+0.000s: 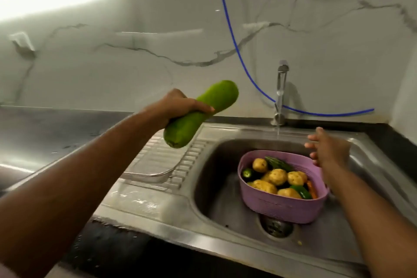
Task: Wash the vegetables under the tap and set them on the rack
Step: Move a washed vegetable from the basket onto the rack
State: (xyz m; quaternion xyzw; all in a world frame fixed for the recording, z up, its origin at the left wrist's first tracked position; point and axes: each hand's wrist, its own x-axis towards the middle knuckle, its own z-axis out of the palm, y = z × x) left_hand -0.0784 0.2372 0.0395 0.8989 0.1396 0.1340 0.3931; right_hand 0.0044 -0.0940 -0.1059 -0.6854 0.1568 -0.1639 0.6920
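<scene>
Marble-backed steel sink [225, 142], tap [281, 95] running into purple basket [282, 207]; left hand [176, 106] fingers clamped on green gourd [198, 115] above clear rack [155, 165], likely placing; right hand [327, 149] fingers apart beside stream.

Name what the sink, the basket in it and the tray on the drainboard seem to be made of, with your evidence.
Sink: brushed stainless steel, judging by its grey sheen and pressed ridges. Purple basket: probably matte plastic, with moulded ribbing. Clear tray: transparent, likely plastic, though glass is possible.

No readable text or labels anywhere.
</scene>
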